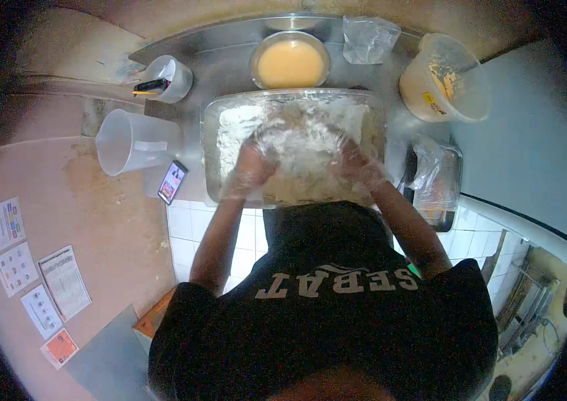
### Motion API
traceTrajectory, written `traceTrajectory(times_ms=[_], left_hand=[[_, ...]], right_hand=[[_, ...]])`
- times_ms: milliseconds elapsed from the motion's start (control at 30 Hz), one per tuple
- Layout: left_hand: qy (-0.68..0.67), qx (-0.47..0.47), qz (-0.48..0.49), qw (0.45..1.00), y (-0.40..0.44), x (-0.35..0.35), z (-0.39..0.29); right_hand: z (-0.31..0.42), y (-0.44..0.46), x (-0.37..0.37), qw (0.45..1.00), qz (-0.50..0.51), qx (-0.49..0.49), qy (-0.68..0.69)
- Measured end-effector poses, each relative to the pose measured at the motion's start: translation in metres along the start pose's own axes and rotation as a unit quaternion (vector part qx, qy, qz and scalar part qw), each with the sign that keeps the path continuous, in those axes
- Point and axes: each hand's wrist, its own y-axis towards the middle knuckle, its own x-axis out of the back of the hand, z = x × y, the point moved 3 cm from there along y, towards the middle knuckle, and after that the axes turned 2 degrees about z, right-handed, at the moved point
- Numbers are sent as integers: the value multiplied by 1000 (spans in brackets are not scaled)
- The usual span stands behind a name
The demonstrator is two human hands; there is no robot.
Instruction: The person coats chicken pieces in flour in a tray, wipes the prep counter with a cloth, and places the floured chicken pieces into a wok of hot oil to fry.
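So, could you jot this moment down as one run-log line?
left hand: gloved, at white powder | right hand: gloved, at white powder | tub: holds white powder | bowl: orange liquid, beyond tub | hands: blurred, hold unclear

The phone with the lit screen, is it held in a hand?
No, the phone sits outside the tray, apart from the left hand and the right hand.

Just one view, from head height, staring steeply down past the shirt (337, 334) to the table (222, 61), tray (209, 150) central within arm's reach, wide lens bending the wall (120, 220).
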Motion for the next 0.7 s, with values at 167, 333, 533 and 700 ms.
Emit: traceTrajectory(times_ms=[167,333,533,700], left_hand=[[68,1,-33,997,31,15,110],[288,-52,147,945,45,-35,271],[73,96,342,932,69,-105,218],[258,-30,338,905,54,-102,160]], right_hand=[[-115,39,31,998,-14,-20,58],[-228,79,6,926,110,-34,360],[-65,66,-41,985,172,-28,-12],[-86,77,-56,950,168,-257,56]])
